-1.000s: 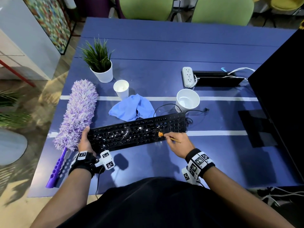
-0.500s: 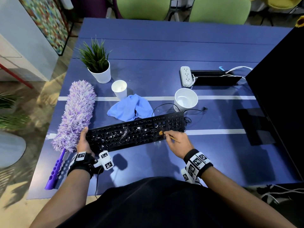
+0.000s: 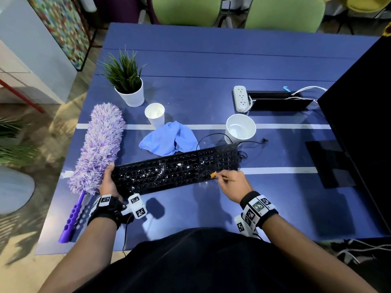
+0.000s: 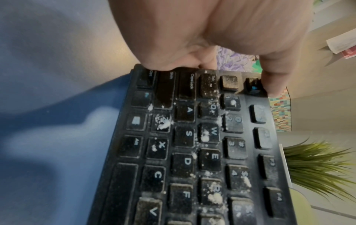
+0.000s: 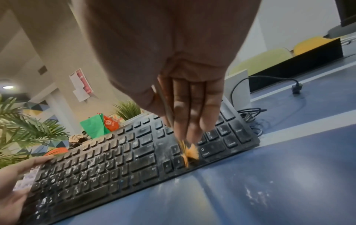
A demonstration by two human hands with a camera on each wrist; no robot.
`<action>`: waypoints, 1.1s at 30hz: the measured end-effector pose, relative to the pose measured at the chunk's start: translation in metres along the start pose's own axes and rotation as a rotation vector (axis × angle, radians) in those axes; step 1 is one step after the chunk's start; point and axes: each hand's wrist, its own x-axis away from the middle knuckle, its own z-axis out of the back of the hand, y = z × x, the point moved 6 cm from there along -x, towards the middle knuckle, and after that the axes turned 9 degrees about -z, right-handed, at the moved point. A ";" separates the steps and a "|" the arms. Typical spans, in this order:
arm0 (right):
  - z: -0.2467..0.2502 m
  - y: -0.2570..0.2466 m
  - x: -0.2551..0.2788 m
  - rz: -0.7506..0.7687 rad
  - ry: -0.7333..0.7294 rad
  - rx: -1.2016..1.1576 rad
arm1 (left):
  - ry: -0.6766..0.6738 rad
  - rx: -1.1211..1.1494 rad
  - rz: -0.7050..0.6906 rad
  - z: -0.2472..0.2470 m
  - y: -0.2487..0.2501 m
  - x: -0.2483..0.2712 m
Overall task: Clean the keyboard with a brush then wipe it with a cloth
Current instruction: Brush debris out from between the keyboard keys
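My right hand (image 3: 232,185): fingers pinched round a thin brush (image 3: 213,176), its orange bristles splayed on the arrow keys near the keyboard's front edge.
My left hand (image 3: 108,182): gripping the left end of the keyboard (image 3: 175,169), thumb on the far corner by the top row.
Keyboard: black, lying slantwise on the blue table (image 3: 211,66), dusty, with white crumbs thickest over its left and middle keys.
Table by my right hand: a few white specks in front of the keyboard.
Duster (image 3: 99,144): fluffy, purple, just left of my left hand.
Cloth (image 3: 169,138): blue, crumpled, just behind the keyboard.
Cups: a small one (image 3: 154,115) behind the cloth, a wider one (image 3: 240,129) to its right.
Plant (image 3: 127,81): white pot, far left.
Power strip (image 3: 241,98): white, far right.
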 end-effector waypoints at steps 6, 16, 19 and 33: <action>-0.001 -0.003 -0.004 -0.010 -0.065 -0.007 | 0.024 -0.009 -0.005 0.002 0.001 -0.001; 0.011 -0.025 -0.007 0.118 0.126 -0.187 | 0.013 -0.029 0.000 0.002 0.000 0.000; 0.005 -0.032 -0.005 0.139 0.040 -0.158 | 0.054 -0.066 0.033 0.015 -0.003 -0.013; -0.003 -0.036 0.000 0.161 0.045 -0.142 | 0.049 -0.062 0.031 0.018 -0.007 -0.021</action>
